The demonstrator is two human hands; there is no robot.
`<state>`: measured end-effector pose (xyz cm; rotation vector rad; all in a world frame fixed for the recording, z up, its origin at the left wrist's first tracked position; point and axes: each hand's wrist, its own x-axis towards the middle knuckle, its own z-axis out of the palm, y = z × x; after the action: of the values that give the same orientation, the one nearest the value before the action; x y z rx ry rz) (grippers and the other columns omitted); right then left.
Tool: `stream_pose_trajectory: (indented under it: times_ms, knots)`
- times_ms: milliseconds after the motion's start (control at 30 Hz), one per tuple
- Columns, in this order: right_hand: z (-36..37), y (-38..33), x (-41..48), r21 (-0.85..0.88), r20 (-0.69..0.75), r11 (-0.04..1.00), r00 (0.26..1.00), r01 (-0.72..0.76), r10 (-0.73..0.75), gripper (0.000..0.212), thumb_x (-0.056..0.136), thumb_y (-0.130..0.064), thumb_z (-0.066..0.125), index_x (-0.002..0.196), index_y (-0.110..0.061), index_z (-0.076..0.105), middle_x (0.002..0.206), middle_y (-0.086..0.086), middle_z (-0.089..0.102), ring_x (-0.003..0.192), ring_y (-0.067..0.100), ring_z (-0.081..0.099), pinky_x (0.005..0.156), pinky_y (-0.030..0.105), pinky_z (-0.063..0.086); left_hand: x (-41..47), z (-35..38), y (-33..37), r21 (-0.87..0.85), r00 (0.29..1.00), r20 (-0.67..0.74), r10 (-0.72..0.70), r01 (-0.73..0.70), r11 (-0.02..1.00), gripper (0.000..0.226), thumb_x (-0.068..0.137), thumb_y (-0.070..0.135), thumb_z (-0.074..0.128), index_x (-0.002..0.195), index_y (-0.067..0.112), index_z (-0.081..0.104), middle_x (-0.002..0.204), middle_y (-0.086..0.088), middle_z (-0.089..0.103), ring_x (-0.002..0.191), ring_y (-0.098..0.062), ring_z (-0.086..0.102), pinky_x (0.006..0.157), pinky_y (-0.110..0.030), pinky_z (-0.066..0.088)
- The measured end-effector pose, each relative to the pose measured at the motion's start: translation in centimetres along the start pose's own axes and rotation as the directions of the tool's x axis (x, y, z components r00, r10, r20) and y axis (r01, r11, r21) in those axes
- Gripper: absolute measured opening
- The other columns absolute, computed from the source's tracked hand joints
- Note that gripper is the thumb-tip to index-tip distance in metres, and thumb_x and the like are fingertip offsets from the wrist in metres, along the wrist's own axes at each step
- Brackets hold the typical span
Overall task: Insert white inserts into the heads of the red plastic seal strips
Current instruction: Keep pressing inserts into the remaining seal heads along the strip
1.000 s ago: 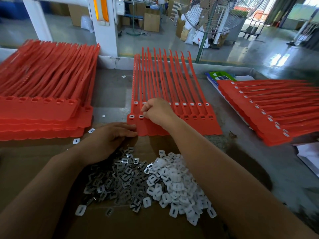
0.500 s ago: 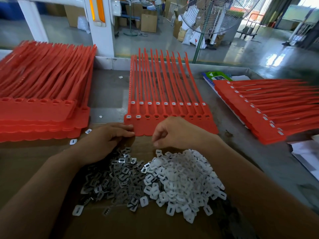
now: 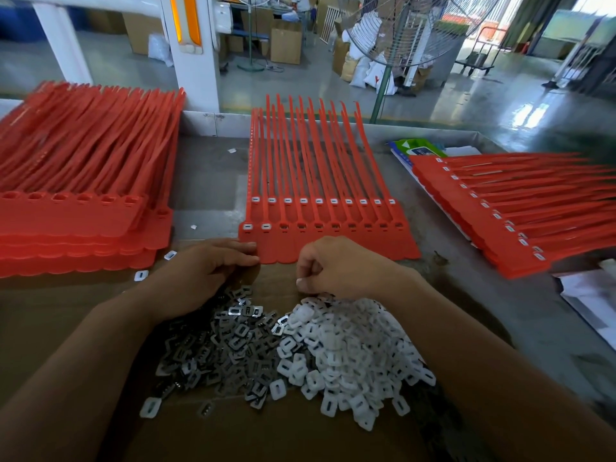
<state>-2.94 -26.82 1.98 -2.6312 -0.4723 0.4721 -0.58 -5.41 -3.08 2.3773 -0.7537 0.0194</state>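
A middle sheet of red seal strips (image 3: 333, 241) lies with its heads toward me. The back row of heads holds white inserts; the front row shows two filled heads at the left (image 3: 256, 226). A pile of white inserts (image 3: 346, 355) sits on cardboard before me. My right hand (image 3: 340, 268) hovers at the pile's far edge, fingers curled, thumb and forefinger pinching a small white piece. My left hand (image 3: 206, 271) rests flat on the grey metal clips (image 3: 220, 348), fingertips touching the red sheet's near edge.
A thick stack of red strip sheets with hollow heads (image 3: 76, 208) lies at the left. Another stack with inserts fitted (image 3: 520, 211) lies at the right over papers (image 3: 593, 301). A few loose inserts (image 3: 141, 275) lie by the left stack. A low wall (image 3: 213, 123) bounds the table's back.
My right hand drew back from the front row of heads to the white insert pile and curled there. My left hand stayed on the grey clips.
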Motion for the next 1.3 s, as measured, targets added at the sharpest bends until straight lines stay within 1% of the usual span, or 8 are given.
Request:
stream_pose_trajectory:
  times_ms: [200, 267, 400, 533, 733, 867, 967, 1300]
  knots:
    - [-0.1, 0.0, 0.0, 0.25, -0.152, 0.968, 0.988, 0.016, 0.023, 0.011, 0.091, -0.017, 0.055, 0.08, -0.016, 0.054, 0.078, -0.005, 0.062, 0.067, 0.007, 0.065, 0.063, 0.017, 0.052, 0.0, 0.0, 0.0, 0.006, 1.0, -0.001, -0.004, 0.004, 1.0, 0.047, 0.083, -0.011, 0.048, 0.116, 0.019, 0.062, 0.124, 0.02, 0.045, 0.12, 0.004, 0.037, 0.09, 0.008, 0.015]
    - [-0.2, 0.0, 0.1, 0.239, -0.196, 0.97, 0.981, 0.032, 0.016, 0.012, 0.087, -0.016, 0.06, 0.076, -0.018, 0.055, 0.075, -0.007, 0.062, 0.066, 0.007, 0.063, 0.061, 0.016, 0.052, 0.0, 0.0, 0.1, 0.006, 1.0, -0.004, -0.003, 0.003, 1.0, 0.046, 0.083, -0.011, 0.048, 0.115, 0.019, 0.062, 0.124, 0.02, 0.045, 0.12, 0.003, 0.037, 0.09, 0.008, 0.015]
    - [-0.4, 0.1, 0.8, 0.155, -0.251, 0.987, 0.968, 0.034, 0.006, 0.015, 0.078, -0.011, 0.069, 0.074, -0.02, 0.058, 0.073, -0.014, 0.055, 0.066, -0.002, 0.05, 0.053, 0.003, 0.039, 0.1, 0.0, 0.1, 0.012, 1.0, -0.003, -0.001, 0.001, 1.0, 0.045, 0.084, -0.011, 0.048, 0.116, 0.018, 0.062, 0.124, 0.019, 0.045, 0.12, 0.003, 0.037, 0.089, 0.009, 0.015]
    - [-0.5, 0.2, 1.9, 0.184, -0.308, 0.982, 0.951, 0.046, 0.013, 0.011, 0.076, -0.01, 0.072, 0.078, -0.018, 0.064, 0.069, -0.014, 0.054, 0.065, -0.002, 0.052, 0.057, 0.006, 0.042, 0.2, 0.0, 0.0, 0.014, 1.0, 0.002, 0.0, 0.0, 1.0, 0.045, 0.084, -0.011, 0.048, 0.116, 0.018, 0.062, 0.124, 0.019, 0.044, 0.12, 0.003, 0.036, 0.09, 0.009, 0.014]
    - [-1.2, 0.5, 4.4, 0.243, -0.379, 0.969, 0.924, 0.055, 0.043, 0.004, 0.077, -0.011, 0.072, 0.08, -0.012, 0.071, 0.061, -0.02, 0.052, 0.054, -0.01, 0.047, 0.051, -0.001, 0.036, 0.1, 0.0, -0.1, 0.025, 1.0, -0.008, 0.024, -0.024, 0.999, 0.043, 0.086, -0.008, 0.049, 0.115, 0.019, 0.062, 0.124, 0.019, 0.045, 0.12, 0.002, 0.038, 0.091, 0.007, 0.017]
    - [-1.3, 0.7, 6.3, 0.282, -0.426, 0.959, 0.898, 0.018, 0.108, 0.009, 0.082, -0.005, 0.064, 0.088, -0.006, 0.07, 0.078, -0.002, 0.064, 0.065, -0.001, 0.053, 0.064, 0.013, 0.043, 0.0, 0.0, 0.0, 0.011, 0.999, -0.025, 0.035, -0.035, 0.999, 0.036, 0.088, -0.003, 0.049, 0.113, 0.018, 0.063, 0.123, 0.017, 0.046, 0.119, 0.0, 0.041, 0.091, 0.007, 0.018]
    - [-0.9, 0.6, 7.3, 0.262, -0.425, 0.965, 0.898, 0.003, 0.112, 0.012, 0.085, -0.002, 0.06, 0.091, -0.003, 0.07, 0.098, 0.008, 0.069, 0.086, 0.01, 0.06, 0.076, 0.019, 0.043, 0.1, 0.0, 0.0, 0.013, 0.999, -0.024, 0.035, -0.035, 0.999, 0.036, 0.088, -0.003, 0.048, 0.114, 0.018, 0.063, 0.127, 0.014, 0.048, 0.119, 0.0, 0.041, 0.092, 0.006, 0.018]
    - [0.0, 1.3, 8.5, 0.213, -0.374, 0.975, 0.916, -0.068, 0.146, 0.012, 0.087, -0.007, 0.056, 0.087, -0.008, 0.069, 0.102, 0.005, 0.067, 0.093, 0.013, 0.059, 0.077, 0.024, 0.042, 0.2, 0.0, 0.0, 0.022, 0.999, -0.019, 0.044, -0.043, 0.999, 0.037, 0.087, -0.006, 0.049, 0.115, 0.014, 0.063, 0.131, 0.004, 0.051, 0.119, -0.002, 0.041, 0.093, 0.005, 0.018]
